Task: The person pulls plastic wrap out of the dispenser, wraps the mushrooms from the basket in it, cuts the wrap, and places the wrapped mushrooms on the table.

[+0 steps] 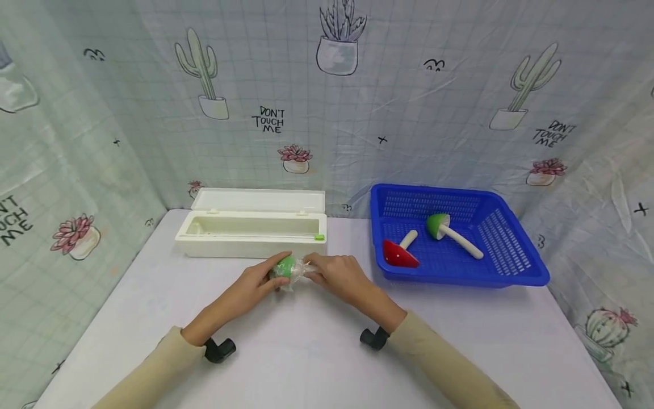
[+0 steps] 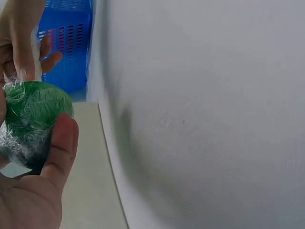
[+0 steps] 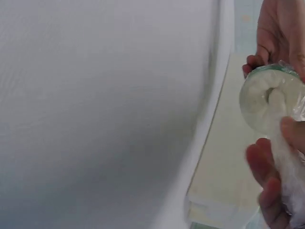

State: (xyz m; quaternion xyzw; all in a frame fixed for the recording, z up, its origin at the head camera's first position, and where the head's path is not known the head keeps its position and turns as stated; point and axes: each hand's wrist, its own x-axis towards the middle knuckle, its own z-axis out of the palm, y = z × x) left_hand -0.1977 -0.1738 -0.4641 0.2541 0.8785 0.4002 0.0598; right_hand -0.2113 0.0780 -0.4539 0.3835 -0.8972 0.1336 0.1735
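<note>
A toy mushroom with a green cap (image 1: 285, 266) is wrapped in clear cling film (image 3: 291, 183), in front of the white box. My left hand (image 1: 252, 284) grips the cap, its thumb pressing the wrapped side in the left wrist view. With thumb and fingers, my right hand (image 1: 339, 274) pinches the film-covered stem (image 3: 276, 102). The pale underside of the cap (image 3: 255, 98) faces the right wrist camera, film bunched along the stem. Behind the hands stands the long white cling film box (image 1: 245, 249), lid (image 1: 260, 200) raised, with a bright green slider (image 1: 319, 237) on its front edge.
At the right, a blue plastic basket (image 1: 521, 272) holds a red-capped toy mushroom (image 1: 400, 254) and another green-capped one (image 1: 437, 226). The white tabletop (image 1: 296, 352) extends in front. A patterned cloth (image 1: 357, 113) hangs behind and at both sides.
</note>
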